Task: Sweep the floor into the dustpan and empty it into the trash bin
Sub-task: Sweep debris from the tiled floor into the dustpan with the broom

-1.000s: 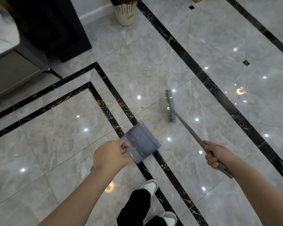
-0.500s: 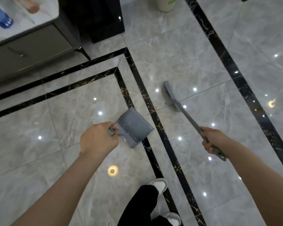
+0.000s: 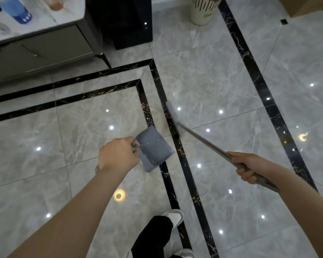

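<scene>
Dim, blurred; glare spots on floor [image 3: 213, 81]

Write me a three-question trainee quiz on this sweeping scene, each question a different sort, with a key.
1. True or false: the left hand grips the dustpan by its handle.
2. Multiple choice: the broom head lies on
A) a dark floor stripe
B) the cabinet top
C) the shoe
3. Fill in: the right hand grips the broom's ____.

Key:
1. True
2. A, on the dark stripe just beyond the dustpan
3. Handle
</scene>
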The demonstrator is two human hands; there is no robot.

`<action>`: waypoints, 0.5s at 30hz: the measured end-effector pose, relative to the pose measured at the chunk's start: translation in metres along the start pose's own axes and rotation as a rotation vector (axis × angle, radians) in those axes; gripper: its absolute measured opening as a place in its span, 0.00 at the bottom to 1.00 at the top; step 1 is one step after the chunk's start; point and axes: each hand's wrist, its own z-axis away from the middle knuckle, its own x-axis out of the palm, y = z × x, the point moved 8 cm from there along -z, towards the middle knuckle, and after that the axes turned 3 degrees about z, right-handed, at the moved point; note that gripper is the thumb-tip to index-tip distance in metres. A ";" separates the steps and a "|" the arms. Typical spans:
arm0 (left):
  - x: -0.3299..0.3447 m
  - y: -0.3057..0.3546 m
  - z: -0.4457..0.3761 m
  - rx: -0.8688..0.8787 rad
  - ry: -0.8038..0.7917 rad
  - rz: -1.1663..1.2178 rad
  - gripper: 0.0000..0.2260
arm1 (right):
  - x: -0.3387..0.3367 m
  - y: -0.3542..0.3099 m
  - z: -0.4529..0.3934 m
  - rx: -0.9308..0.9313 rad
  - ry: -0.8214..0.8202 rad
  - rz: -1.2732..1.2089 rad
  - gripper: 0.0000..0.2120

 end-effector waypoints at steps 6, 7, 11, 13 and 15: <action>-0.002 -0.006 -0.002 0.004 0.024 -0.005 0.07 | 0.033 -0.001 -0.022 -0.031 0.080 0.200 0.19; -0.002 -0.006 -0.002 0.008 0.022 -0.007 0.07 | 0.045 0.004 -0.023 -0.013 0.028 0.217 0.20; -0.002 -0.002 -0.005 0.013 0.018 -0.024 0.07 | 0.071 0.019 -0.015 0.074 -0.198 0.165 0.19; -0.003 -0.002 -0.005 0.009 0.014 -0.027 0.07 | 0.063 0.020 -0.004 0.108 -0.248 0.081 0.17; -0.004 -0.003 -0.004 0.008 0.014 -0.016 0.07 | 0.050 0.016 0.004 0.094 -0.232 0.047 0.17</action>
